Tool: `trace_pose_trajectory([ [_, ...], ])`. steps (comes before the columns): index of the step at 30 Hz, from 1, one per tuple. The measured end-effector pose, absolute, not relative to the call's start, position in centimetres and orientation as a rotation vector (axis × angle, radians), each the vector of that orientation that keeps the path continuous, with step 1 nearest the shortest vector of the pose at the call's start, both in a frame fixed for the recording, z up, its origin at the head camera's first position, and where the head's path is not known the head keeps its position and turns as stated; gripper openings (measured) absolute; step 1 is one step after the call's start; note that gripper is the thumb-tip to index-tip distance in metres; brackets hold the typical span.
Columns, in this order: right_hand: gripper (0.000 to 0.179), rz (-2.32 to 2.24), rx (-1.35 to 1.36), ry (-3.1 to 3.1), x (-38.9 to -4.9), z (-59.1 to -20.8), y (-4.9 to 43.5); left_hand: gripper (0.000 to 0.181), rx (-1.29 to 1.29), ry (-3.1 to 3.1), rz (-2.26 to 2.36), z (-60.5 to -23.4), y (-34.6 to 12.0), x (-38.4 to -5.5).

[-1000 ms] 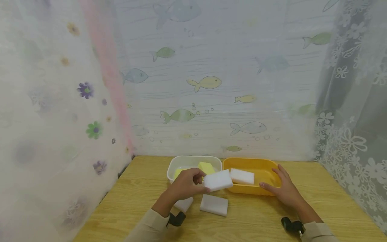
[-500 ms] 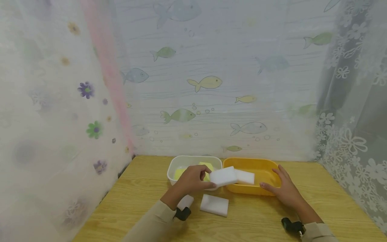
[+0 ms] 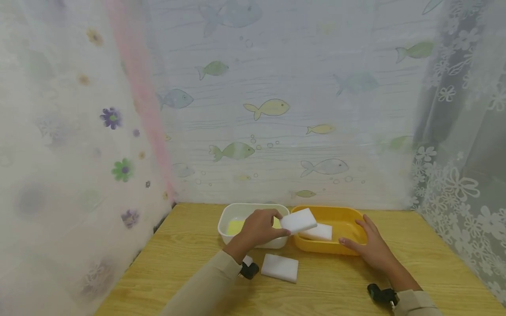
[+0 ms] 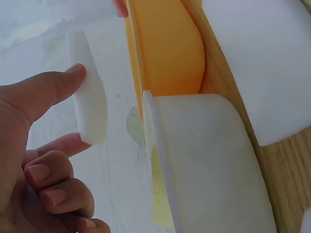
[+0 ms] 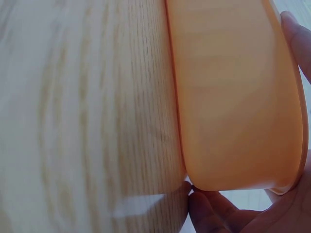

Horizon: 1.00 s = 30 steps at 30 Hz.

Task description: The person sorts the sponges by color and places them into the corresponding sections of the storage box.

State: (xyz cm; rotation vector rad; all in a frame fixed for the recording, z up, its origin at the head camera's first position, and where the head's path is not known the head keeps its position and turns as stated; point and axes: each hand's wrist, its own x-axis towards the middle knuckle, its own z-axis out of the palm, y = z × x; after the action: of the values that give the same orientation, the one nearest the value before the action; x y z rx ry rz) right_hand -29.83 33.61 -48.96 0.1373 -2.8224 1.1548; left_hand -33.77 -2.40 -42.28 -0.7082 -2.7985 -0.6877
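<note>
My left hand [image 3: 257,229] pinches a white sponge block [image 3: 300,220] between thumb and fingers, above the left end of the orange tub [image 3: 345,224]. In the left wrist view the held sponge [image 4: 92,97] is seen edge-on, with the other fingers curled beneath it. Another white sponge [image 3: 323,231] lies inside the tub, partly covered by the held one. At the tub's right end, my right hand [image 3: 374,249] grips its wall, thumb at the front rim. The right wrist view shows fingers [image 5: 206,211] curled around that end of the tub.
Left of the orange tub stands a white tub [image 3: 225,219] with yellow sponge [image 3: 235,226] in it, partly hidden by my left hand. A white sponge [image 3: 280,267] lies on the wooden table [image 3: 328,285]; another [image 3: 248,260] is mostly hidden behind my left wrist.
My left hand has carried the pinched sponge to the right and upward, from the gap between the tubs to above the orange one. The right hand keeps its place on the tub.
</note>
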Motion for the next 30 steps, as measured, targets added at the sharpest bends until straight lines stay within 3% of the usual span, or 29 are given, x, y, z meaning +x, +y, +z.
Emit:
trace_pose_trajectory([
  [17,0.103,1.146,0.13,-2.823,-29.6,-48.9,33.6,0.054,-0.613,-2.863,-0.496,-42.5,2.1,-36.0],
  [30,0.102,1.152,0.137,-2.795,-29.6,-48.9,33.4,0.051,-0.655,-2.524,-0.088,-43.5,5.5,-39.0],
])
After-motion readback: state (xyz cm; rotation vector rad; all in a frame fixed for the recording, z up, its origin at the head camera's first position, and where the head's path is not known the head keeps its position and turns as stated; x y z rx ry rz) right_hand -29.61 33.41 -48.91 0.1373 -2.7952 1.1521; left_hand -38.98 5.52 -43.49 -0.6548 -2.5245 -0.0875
